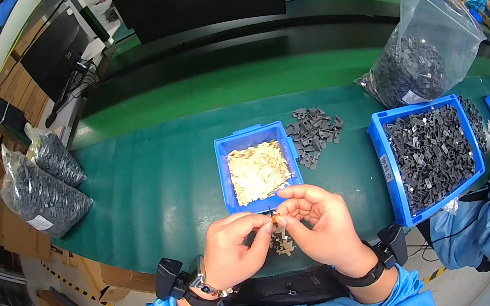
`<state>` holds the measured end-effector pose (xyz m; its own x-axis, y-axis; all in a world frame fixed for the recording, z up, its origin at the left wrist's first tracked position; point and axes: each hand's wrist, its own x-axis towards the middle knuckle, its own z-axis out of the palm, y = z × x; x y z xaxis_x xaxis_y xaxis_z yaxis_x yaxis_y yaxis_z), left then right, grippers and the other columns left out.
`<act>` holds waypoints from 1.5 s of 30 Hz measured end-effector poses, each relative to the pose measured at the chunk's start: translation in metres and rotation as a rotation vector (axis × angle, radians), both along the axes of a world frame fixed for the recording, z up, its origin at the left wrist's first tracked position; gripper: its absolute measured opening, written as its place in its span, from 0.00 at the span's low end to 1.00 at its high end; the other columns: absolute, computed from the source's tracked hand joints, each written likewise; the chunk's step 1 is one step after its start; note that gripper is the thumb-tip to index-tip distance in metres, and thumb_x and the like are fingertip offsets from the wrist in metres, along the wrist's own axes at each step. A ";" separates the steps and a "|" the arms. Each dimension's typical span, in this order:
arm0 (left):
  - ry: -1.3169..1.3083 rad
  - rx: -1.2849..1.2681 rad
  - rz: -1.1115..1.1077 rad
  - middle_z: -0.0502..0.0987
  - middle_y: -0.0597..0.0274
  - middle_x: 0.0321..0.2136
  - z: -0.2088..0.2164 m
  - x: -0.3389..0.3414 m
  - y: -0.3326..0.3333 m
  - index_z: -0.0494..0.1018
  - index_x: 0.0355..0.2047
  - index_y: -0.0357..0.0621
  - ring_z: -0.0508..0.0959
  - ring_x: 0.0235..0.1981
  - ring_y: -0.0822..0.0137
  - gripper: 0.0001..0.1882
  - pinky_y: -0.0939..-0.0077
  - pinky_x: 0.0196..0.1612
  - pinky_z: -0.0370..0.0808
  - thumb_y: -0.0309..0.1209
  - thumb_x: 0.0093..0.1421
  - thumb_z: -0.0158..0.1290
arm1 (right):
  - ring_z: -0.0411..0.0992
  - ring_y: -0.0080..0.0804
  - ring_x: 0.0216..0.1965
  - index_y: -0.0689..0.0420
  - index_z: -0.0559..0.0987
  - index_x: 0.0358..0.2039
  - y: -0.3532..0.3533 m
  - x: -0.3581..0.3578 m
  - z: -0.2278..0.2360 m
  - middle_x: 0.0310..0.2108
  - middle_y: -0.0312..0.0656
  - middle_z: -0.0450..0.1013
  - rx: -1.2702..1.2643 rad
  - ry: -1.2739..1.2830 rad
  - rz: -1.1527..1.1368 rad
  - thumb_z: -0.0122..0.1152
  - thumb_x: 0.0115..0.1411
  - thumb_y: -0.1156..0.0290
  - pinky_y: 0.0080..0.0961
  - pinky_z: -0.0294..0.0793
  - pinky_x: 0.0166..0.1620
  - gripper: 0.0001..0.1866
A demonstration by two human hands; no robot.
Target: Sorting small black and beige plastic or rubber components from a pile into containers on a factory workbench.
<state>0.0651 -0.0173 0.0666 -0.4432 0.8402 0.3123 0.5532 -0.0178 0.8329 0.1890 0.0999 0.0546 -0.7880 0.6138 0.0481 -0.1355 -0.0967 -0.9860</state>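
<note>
My left hand [234,243] and my right hand [320,226] meet in front of a small blue bin [218,156]. Between their fingertips is a small part with dark and brassy bits [274,216], too small to name. Thumb and forefinger of each hand are pinched on it. Flat, pale gold metal pieces [258,172] fill the bin. Beneath my hands, partly covered by them, lies a small pile of brassy pieces [283,243] at the table's near edge. Beyond the bin, toward the right, dark grey plastic parts [314,132] lie loose on the table.
On the right stands a large blue bin [386,169] of dark grey parts, with a clear bag [414,65] of similar parts behind it. Filled bags [44,196] sit at the table's left end. A co-worker in blue [489,216] sits at the right.
</note>
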 end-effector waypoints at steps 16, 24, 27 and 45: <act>-0.003 -0.036 -0.027 0.82 0.54 0.26 -0.004 -0.006 0.003 0.79 0.32 0.32 0.83 0.27 0.69 0.04 0.80 0.29 0.78 0.17 0.58 0.55 | 0.74 0.17 0.34 0.67 0.72 0.49 0.006 -0.002 -0.006 0.33 0.38 0.77 -0.140 0.008 0.050 0.59 0.59 0.84 0.15 0.73 0.36 0.16; 0.002 -0.035 -0.038 0.82 0.56 0.25 -0.003 -0.006 0.007 0.79 0.30 0.33 0.81 0.25 0.71 0.02 0.80 0.28 0.76 0.19 0.58 0.56 | 0.74 0.16 0.34 0.66 0.73 0.49 0.009 -0.003 -0.005 0.32 0.37 0.76 -0.194 -0.007 0.062 0.61 0.58 0.84 0.15 0.73 0.36 0.17; 0.044 -0.029 -0.031 0.81 0.56 0.25 -0.002 -0.008 0.008 0.78 0.28 0.35 0.81 0.24 0.70 0.02 0.79 0.27 0.75 0.20 0.57 0.57 | 0.74 0.16 0.35 0.66 0.73 0.49 0.010 -0.002 -0.005 0.32 0.36 0.77 -0.194 -0.026 0.071 0.61 0.58 0.84 0.15 0.72 0.36 0.17; 0.673 -0.055 0.264 0.75 0.58 0.28 -0.014 -0.046 0.028 0.78 0.24 0.39 0.74 0.32 0.57 0.04 0.64 0.35 0.71 0.20 0.46 0.61 | 0.76 0.17 0.34 0.63 0.77 0.43 0.021 0.011 -0.009 0.33 0.36 0.79 0.083 0.018 -0.120 0.67 0.54 0.81 0.16 0.72 0.37 0.15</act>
